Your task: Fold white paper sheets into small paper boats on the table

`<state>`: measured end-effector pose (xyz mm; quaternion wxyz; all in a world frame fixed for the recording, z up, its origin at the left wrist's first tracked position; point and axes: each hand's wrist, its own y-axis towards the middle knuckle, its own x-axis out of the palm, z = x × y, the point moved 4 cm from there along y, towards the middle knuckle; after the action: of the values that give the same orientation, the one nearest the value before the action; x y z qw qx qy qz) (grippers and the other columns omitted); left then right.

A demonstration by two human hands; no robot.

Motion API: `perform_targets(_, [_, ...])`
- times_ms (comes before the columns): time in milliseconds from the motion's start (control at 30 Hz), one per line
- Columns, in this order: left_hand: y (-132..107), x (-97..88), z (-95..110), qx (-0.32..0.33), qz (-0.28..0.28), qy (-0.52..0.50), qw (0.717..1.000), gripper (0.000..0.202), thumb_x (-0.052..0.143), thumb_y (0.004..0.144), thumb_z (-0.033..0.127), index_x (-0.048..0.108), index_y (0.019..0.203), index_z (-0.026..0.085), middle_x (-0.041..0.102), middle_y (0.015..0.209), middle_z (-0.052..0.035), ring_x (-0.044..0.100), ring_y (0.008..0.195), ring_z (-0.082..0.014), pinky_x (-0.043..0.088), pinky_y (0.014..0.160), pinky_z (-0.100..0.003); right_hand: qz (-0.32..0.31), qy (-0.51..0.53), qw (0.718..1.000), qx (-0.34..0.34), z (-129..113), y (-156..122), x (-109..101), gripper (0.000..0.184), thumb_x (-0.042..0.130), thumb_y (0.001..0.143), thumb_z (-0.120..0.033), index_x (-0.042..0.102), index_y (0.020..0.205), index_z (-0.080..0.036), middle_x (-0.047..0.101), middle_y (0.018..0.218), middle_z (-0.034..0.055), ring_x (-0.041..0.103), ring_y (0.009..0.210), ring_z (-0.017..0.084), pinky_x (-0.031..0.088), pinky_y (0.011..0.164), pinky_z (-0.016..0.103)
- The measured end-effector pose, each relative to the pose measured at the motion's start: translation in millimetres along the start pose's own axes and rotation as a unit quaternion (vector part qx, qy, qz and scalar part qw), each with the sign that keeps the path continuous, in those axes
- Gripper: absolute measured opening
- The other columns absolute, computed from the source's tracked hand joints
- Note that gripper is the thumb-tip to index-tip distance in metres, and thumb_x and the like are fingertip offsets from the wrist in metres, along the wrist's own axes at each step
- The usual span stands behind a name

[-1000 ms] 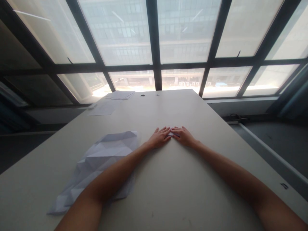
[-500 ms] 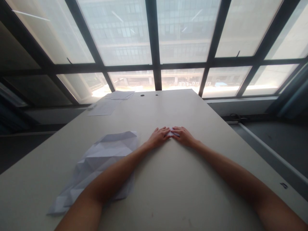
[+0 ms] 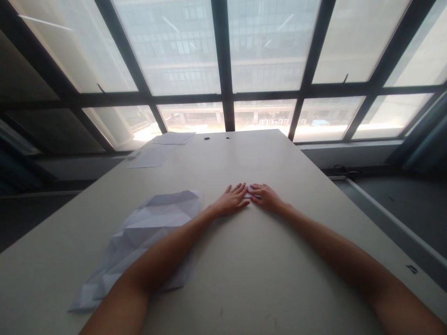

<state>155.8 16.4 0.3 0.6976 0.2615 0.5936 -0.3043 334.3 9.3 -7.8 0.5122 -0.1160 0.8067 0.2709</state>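
Observation:
Both of my hands lie flat near the middle of the pale table [image 3: 244, 260], fingertips meeting. My left hand [image 3: 232, 200] has its fingers stretched out and pressed down on a small folded piece of white paper [image 3: 248, 195]. My right hand [image 3: 266, 197] rests with its fingers on the same small paper from the right side. Most of that paper is hidden under the fingers. A large creased white sheet [image 3: 146, 237] lies to the left, partly under my left forearm.
Loose white sheets [image 3: 164, 146] lie at the table's far left corner, near two small dark round holes [image 3: 207, 138]. A wall of tall windows with dark frames [image 3: 223, 70] stands behind the table. The floor drops off past the table's right edge.
My hands stay pressed on the small paper; the left hand's fingers have shifted slightly to the right over it.

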Motion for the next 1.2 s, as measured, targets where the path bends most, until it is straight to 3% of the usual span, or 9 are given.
perform_targets(200, [3,-3.0,-1,-0.015,0.057,0.01,0.998,0.058,0.03,0.104,0.052,0.033,0.153,0.022,0.037,0.158,-0.0108,0.032,0.147,-0.0244,0.024,0.119,-0.046,0.01,-0.008,1.0,-0.006,-2,0,-2,0.041,0.054,0.097,-0.041,0.061,0.135,-0.028,0.058,0.141,0.0105,0.049,0.136,0.026,0.033,0.115,0.049])
perform_targets(400, [0,-16.4,13,0.009,0.124,0.083,0.989,0.039,0.044,0.102,0.047,0.058,0.13,0.024,0.062,0.127,-0.0092,0.052,0.124,-0.0245,0.042,0.103,-0.037,0.034,0.008,0.998,-0.052,-6,1,-4,0.032,0.058,0.096,-0.038,0.07,0.124,-0.027,0.065,0.132,0.0093,0.057,0.127,0.024,0.039,0.11,0.041])
perform_targets(667, [-1,-21.8,16,-0.01,0.127,0.121,0.985,0.039,0.044,0.101,0.05,0.067,0.115,0.021,0.062,0.104,-0.0104,0.058,0.1,-0.0237,0.048,0.09,-0.035,0.05,0.017,0.997,-0.063,-6,1,-3,0.029,0.061,0.095,-0.032,0.072,0.12,-0.026,0.067,0.129,0.0089,0.059,0.124,0.024,0.041,0.109,0.04])
perform_targets(833, [-1,-19.3,11,-0.021,0.124,0.07,0.99,0.042,0.044,0.1,0.052,0.067,0.116,0.021,0.061,0.102,-0.009,0.062,0.093,-0.0212,0.051,0.083,-0.031,0.051,0.017,0.997,-0.057,-4,1,-1,0.03,0.062,0.094,-0.032,0.071,0.122,-0.025,0.068,0.129,0.0096,0.059,0.125,0.025,0.042,0.108,0.04])
perform_targets(967, [0,-16.3,6,-0.011,0.124,0.025,0.992,0.037,0.048,0.099,0.049,0.069,0.116,0.022,0.062,0.102,-0.0077,0.063,0.087,-0.0183,0.052,0.085,-0.03,0.036,0.014,0.998,-0.044,-5,0,-2,0.031,0.059,0.095,-0.034,0.07,0.123,-0.027,0.065,0.133,0.0089,0.057,0.127,0.024,0.04,0.11,0.04])
perform_targets(1100, [1,-13.3,3,-0.003,0.139,0.025,0.99,0.028,0.051,0.1,0.036,0.069,0.12,0.027,0.064,0.113,-0.0076,0.062,0.102,-0.0208,0.049,0.094,-0.032,-0.005,-0.02,1.0,0.006,-7,-1,-4,0.036,0.046,0.101,-0.031,0.062,0.133,-0.03,0.055,0.145,0.0077,0.045,0.139,0.024,0.028,0.116,0.051])
perform_targets(1200, [2,-10.5,1,-0.007,0.14,0.038,0.989,0.034,0.044,0.102,0.027,0.062,0.131,0.028,0.063,0.129,-0.0073,0.055,0.121,-0.0229,0.044,0.103,-0.037,-0.024,-0.059,0.997,0.052,-6,-1,-4,0.043,0.035,0.102,-0.022,0.055,0.14,-0.023,0.048,0.151,0.0111,0.037,0.144,0.025,0.021,0.118,0.055])
